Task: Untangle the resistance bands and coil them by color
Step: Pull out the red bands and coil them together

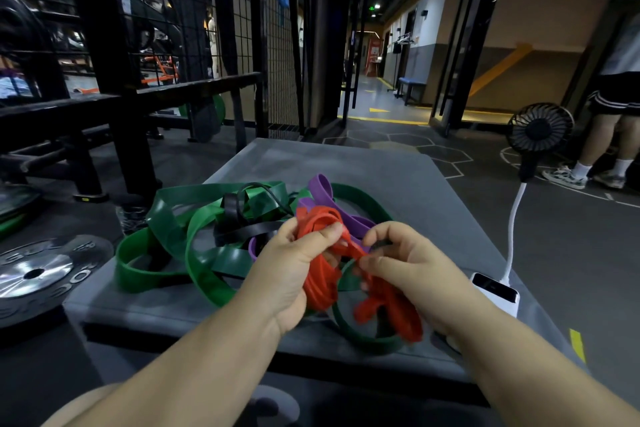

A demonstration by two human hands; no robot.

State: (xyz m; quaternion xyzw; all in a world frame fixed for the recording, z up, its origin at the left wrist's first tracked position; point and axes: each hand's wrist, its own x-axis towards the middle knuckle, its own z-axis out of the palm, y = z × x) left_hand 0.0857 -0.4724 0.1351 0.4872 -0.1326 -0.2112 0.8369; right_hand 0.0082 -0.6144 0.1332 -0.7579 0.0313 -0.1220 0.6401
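Observation:
A tangle of resistance bands lies on a grey padded box. Wide green bands loop to the left, a black band crosses them, and purple bands lie behind. My left hand grips a bunch of coiled red band, thumb pressed over its top. My right hand pinches a strand of the same red band beside it. More red band hangs below my right hand over a green loop.
A white power bank with a gooseneck black fan sits at the box's right edge. A weight plate lies on the floor at left, beside black rack frames. A person's legs stand far right.

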